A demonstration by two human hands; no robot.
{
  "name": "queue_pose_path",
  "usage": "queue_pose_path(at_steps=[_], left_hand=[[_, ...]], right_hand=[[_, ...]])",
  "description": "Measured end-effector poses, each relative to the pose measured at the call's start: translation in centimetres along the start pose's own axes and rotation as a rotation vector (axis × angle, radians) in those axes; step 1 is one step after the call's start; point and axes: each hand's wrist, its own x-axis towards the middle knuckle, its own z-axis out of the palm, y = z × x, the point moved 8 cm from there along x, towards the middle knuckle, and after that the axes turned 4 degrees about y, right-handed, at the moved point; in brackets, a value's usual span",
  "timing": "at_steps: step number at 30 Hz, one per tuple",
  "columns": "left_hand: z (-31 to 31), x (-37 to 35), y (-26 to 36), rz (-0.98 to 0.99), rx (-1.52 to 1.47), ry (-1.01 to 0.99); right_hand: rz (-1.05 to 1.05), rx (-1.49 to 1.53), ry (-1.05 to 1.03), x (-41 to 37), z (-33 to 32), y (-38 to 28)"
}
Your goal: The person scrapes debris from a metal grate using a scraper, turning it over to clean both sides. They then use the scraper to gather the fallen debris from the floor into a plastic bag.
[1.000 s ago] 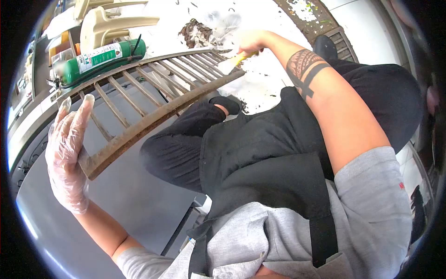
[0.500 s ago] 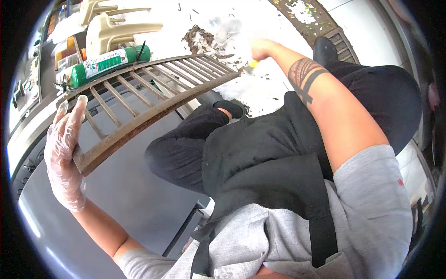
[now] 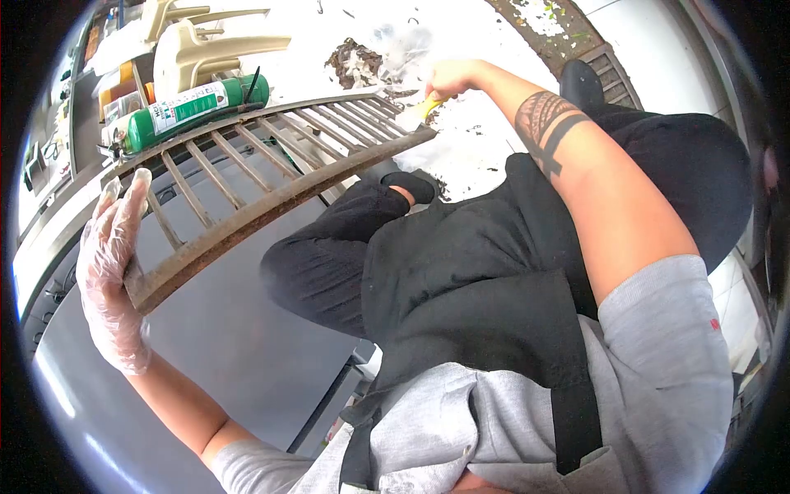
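Note:
A rusty metal drain grate [image 3: 255, 207] with several crossbars is tilted up across the left half of the view. My left hand [image 3: 115, 263], in a clear plastic glove, grips its near left end. My right hand [image 3: 451, 78] is closed round the yellow handle of what looks like a scraper [image 3: 429, 106]. The tool's pale working end is at the far right end of the grate, over the bars. Its exact shape is hard to make out against the white floor.
A green fire extinguisher [image 3: 185, 114] lies behind the grate, beside cream plastic chairs [image 3: 193, 58]. Dark debris and plastic scraps [image 3: 355, 64] are on the white floor. A drain channel [image 3: 547, 37] runs at the upper right, with another grate [image 3: 611, 78] in it.
My right hand has moved left with the scraper, bringing its end from beside the grate's tip onto the bars. My left hand and the grate have hardly moved.

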Motion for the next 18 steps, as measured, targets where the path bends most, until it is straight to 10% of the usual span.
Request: queue_pose_path(at_steps=[18], left_hand=[[0.3, 0.8, 1.6, 0.109, 0.075, -0.054]], right_hand=[[0.168, 0.713, -0.183, -2.6, 0.6, 2.2]])
